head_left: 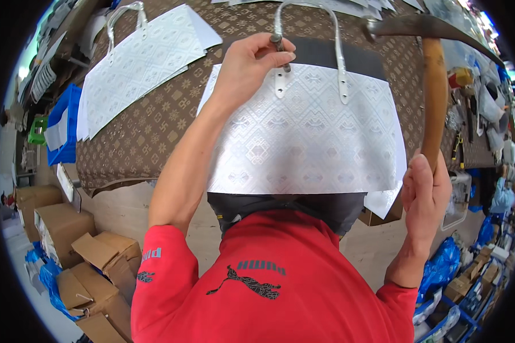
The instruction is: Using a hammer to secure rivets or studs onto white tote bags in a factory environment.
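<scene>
My left hand (250, 66) pinches a short metal punch (277, 41), held roughly upright over the left strap end of a clear-wrapped handle (339, 48). That handle lies on a silvery white embossed bag panel (303, 140), and its strap ends show small dark holes or rivets. Wrapped round the wooden handle of a hammer (435, 94), my right hand (426, 191) keeps the metal head raised at the far right, apart from the punch. A black board (360, 60) lies under the panel's far edge.
More silvery panels with a handle (134, 77) are stacked at the left on the brown patterned tablecloth (177, 108). A blue crate (68, 123) stands past the table's left edge. Cardboard boxes (91, 280) crowd the floor. Pliers (458, 150) and other tools sit at the right.
</scene>
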`<state>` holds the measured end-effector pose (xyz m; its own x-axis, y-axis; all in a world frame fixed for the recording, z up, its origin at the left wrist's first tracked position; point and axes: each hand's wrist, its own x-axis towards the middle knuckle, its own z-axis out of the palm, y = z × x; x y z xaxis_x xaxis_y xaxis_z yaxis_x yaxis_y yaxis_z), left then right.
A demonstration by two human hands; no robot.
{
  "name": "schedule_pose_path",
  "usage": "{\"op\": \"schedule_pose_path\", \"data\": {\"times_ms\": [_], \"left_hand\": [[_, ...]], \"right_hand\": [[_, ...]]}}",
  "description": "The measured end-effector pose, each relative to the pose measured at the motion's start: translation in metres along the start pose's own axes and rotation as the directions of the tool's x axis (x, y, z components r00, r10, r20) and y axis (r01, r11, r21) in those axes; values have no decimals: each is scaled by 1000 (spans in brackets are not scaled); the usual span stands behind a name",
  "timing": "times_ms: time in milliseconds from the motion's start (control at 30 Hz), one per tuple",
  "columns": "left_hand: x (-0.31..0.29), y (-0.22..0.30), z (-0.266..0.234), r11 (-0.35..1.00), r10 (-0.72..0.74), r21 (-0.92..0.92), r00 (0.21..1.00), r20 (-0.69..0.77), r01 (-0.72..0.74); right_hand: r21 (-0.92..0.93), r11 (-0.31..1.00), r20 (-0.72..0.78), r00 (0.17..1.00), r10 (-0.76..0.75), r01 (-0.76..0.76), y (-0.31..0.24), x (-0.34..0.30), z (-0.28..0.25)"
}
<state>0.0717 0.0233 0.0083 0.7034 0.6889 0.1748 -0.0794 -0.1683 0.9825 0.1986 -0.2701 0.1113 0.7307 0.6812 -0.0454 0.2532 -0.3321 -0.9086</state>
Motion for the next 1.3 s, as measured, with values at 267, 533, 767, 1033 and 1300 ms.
{"op": "schedule_pose_path", "data": {"times_ms": [267,533,767,1033,1300], "left_hand": [[34,-14,81,998,28,-66,991,132,-20],[56,-28,101,997,21,66,975,219,-36],[52,-28,101,991,-16,132,968,249,-17],[44,-36,104,979,81,170,978,191,-114],[39,-23,99,997,-6,80,970,241,-14]], "right_hand": [[146,978,-145,974,173,-152,33,-1,-32],[123,971,-103,970,220,-207,52,4,-43],[31,992,-83,989,125,-122,53,16,-39],[502,809,-116,951,-287,305,30,41,-37],[-176,984,-70,997,14,-27,26,25,-35]]}}
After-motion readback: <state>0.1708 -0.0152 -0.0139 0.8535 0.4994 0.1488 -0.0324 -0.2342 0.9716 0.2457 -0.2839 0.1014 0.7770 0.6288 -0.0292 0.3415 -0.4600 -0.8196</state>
